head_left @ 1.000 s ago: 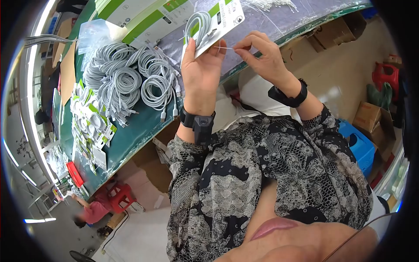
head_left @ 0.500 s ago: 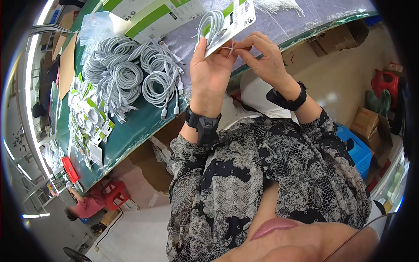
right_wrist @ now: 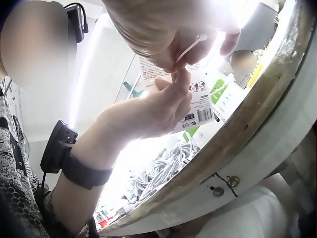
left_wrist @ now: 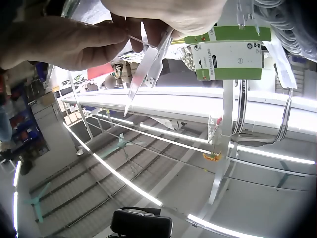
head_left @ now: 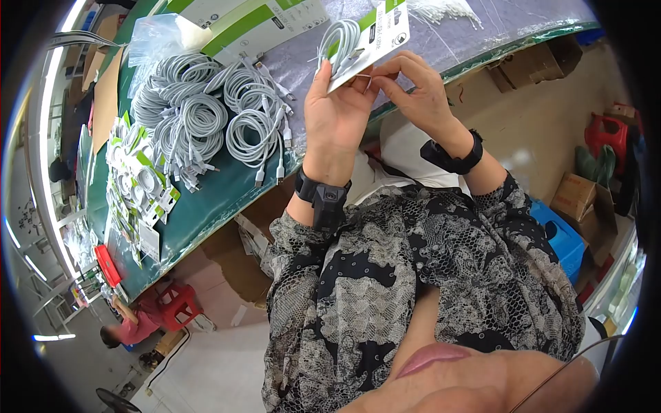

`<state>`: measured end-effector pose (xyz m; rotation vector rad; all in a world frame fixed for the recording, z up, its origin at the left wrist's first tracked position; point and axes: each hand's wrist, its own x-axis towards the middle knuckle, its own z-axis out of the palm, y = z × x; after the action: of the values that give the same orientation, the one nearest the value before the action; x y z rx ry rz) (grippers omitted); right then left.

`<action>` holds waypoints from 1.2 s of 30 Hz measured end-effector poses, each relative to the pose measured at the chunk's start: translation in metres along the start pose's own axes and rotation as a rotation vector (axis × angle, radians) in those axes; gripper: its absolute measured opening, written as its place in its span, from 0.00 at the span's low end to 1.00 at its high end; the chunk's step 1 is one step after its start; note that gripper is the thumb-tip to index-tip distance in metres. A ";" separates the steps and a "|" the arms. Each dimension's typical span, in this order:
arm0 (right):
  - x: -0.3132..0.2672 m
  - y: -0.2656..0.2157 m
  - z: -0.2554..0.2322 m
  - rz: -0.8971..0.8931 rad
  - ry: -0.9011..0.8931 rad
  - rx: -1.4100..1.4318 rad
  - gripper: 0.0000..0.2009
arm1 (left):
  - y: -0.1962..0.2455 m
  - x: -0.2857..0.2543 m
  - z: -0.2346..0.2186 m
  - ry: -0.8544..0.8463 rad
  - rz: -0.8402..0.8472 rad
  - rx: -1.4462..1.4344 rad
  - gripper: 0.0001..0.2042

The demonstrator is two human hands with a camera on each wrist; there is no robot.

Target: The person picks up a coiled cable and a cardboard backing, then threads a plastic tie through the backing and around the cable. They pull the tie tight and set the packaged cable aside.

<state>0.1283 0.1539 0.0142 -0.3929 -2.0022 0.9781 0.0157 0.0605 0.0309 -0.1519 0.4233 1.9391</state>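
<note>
My left hand (head_left: 337, 124) holds a white and green packaging card (head_left: 387, 34), thumb on its front edge and fingers behind it. On the card's front lies a coiled grey cable (head_left: 341, 43). My right hand (head_left: 421, 96) pinches a thin white cable tie (right_wrist: 190, 48) between thumb and forefinger, behind the card. In the right wrist view, the fingertips of both hands meet at the tie, over the card's printed back (right_wrist: 202, 101). The left wrist view shows the card edge-on, with the tie (left_wrist: 138, 40) running between the hands. The tie's path through the card is hidden.
Coiled grey cables (head_left: 182, 113) are heaped on the green table (head_left: 206, 199), beside a pile of carded cables (head_left: 138, 179). Printed cartons (head_left: 268, 27) stand at the back. Loose white cable ties (head_left: 444, 10) lie near the far edge. A person in pink (head_left: 138, 327) sits beyond.
My left hand has moved right with the card and cable, closer to my right hand. Less of the tie shows between the hands. My right hand stays nearly in place, still pinching the tie.
</note>
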 end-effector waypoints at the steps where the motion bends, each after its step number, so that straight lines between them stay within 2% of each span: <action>1: 0.000 0.000 0.000 0.010 0.004 0.013 0.03 | 0.000 0.000 -0.002 -0.013 -0.003 -0.001 0.15; 5: -0.002 0.002 0.005 -0.004 -0.008 0.006 0.06 | -0.001 0.003 -0.005 -0.029 -0.033 0.056 0.15; 7: -0.002 0.001 0.010 -0.025 0.124 -0.067 0.10 | -0.007 0.003 -0.007 -0.035 -0.040 0.130 0.16; 11: -0.003 0.005 0.005 -0.003 0.099 -0.067 0.13 | -0.008 -0.004 -0.006 -0.026 -0.033 0.311 0.16; 13: -0.010 0.012 0.000 0.218 -0.056 0.233 0.12 | -0.004 -0.007 -0.016 -0.072 -0.081 0.342 0.17; 17: -0.015 0.022 -0.005 0.267 -0.093 0.387 0.11 | -0.004 -0.012 -0.019 -0.064 -0.112 0.404 0.18; 20: -0.012 0.021 -0.014 0.181 -0.032 0.339 0.10 | -0.004 -0.012 -0.017 0.020 -0.076 0.456 0.18; 22: -0.006 0.011 -0.031 -0.148 -0.059 -0.231 0.10 | -0.005 -0.010 -0.024 0.065 -0.001 0.470 0.18; 23: -0.011 0.003 -0.036 -0.149 -0.062 -0.230 0.10 | -0.004 -0.011 -0.023 0.066 0.001 0.468 0.18; 25: -0.023 -0.016 -0.045 -0.070 -0.306 -0.420 0.08 | -0.005 -0.012 -0.020 0.085 0.074 0.513 0.17; 26: -0.020 -0.023 -0.044 -0.066 -0.305 -0.425 0.08 | -0.006 -0.012 -0.020 0.082 0.068 0.511 0.17; 28: -0.010 -0.040 -0.032 -0.302 -0.167 -0.417 0.06 | -0.012 -0.014 -0.018 0.032 0.096 0.526 0.17; 32: -0.003 -0.028 -0.023 -0.409 -0.137 -0.509 0.06 | -0.022 -0.019 -0.015 0.061 0.138 0.556 0.17; 36: -0.004 -0.027 -0.020 -0.427 -0.136 -0.487 0.08 | -0.020 -0.021 -0.026 0.016 0.115 0.523 0.17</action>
<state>0.1488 0.1445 0.0390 -0.1434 -2.3150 0.2531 0.0401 0.0404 0.0087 0.1999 0.9484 1.8732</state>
